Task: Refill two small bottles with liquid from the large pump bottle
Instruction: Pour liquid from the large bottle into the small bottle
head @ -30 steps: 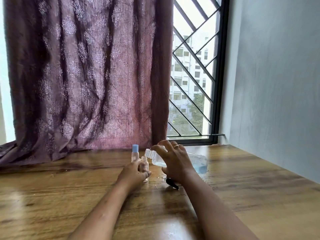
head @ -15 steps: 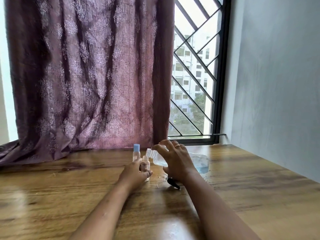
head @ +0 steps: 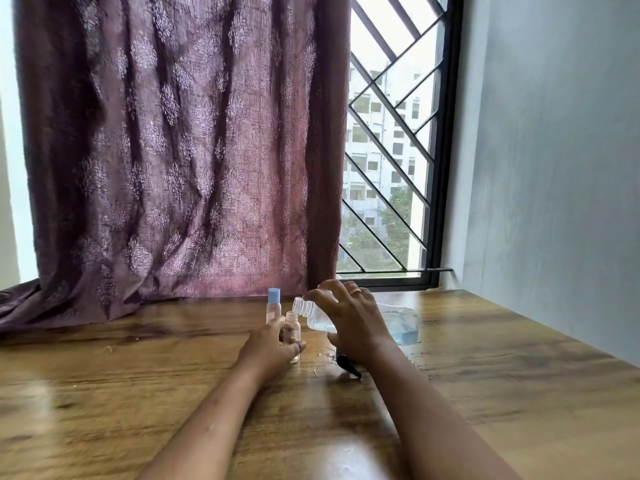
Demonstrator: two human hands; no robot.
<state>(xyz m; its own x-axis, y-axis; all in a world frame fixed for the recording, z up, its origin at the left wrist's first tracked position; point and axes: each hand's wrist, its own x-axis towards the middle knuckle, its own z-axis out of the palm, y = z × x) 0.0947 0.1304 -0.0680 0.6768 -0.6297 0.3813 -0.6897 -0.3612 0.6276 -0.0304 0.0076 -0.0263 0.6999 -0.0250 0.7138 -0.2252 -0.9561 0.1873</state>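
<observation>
On the left a curtain [head: 173, 150] hangs down to the tabletop [head: 138, 393]. Near the middle stands a capped bottle [head: 273, 304] with a blue cap, upright. Just in front of it the left hand [head: 268, 348] is curled around the open bottle [head: 292, 329] and holds it upright on the tabletop.

The right hand [head: 353, 323] grips the large bottle [head: 398, 323] from above. It is tilted almost flat, and its open neck is just above the mouth of the open bottle. The blue liquid lies mostly at the base end. The black pump [head: 348, 365] lies under the right wrist.

Since a second ago almost nothing has changed: both hands stay clamped and the neck keeps the same place. I judge the pour is only beginning; whether liquid flows, I cannot tell.
</observation>
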